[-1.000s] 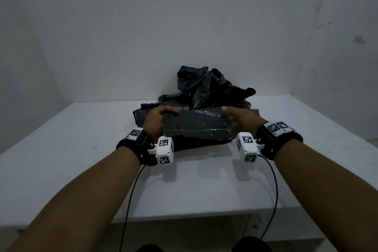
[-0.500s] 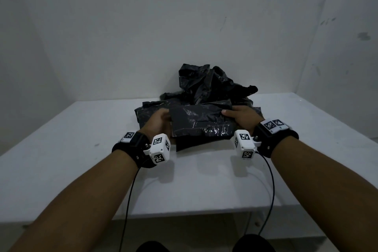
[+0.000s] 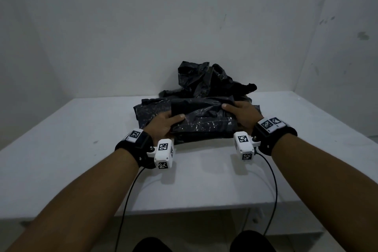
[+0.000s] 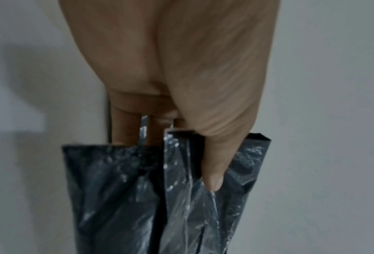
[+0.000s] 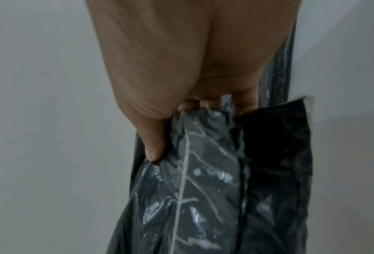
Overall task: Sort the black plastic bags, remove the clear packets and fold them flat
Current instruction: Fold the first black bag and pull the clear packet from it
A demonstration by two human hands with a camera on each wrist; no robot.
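The folded black bag [image 3: 202, 122] lies on the white table [image 3: 81, 149] between my hands, its glossy top creased. My left hand [image 3: 161, 127] pinches its left end, thumb [image 4: 212, 171] pressed on top, fingers [image 4: 123, 130] tucked underneath. My right hand [image 3: 243, 114] pinches the right end the same way, thumb [image 5: 153, 147] on top. Whether a clear packet sits inside I cannot tell. Under my fingers, flatter black bags [image 3: 147, 110] spread out; beyond my fingertips a crumpled heap of bags [image 3: 204, 80] rises against the wall [image 3: 184, 16], its contents hidden.
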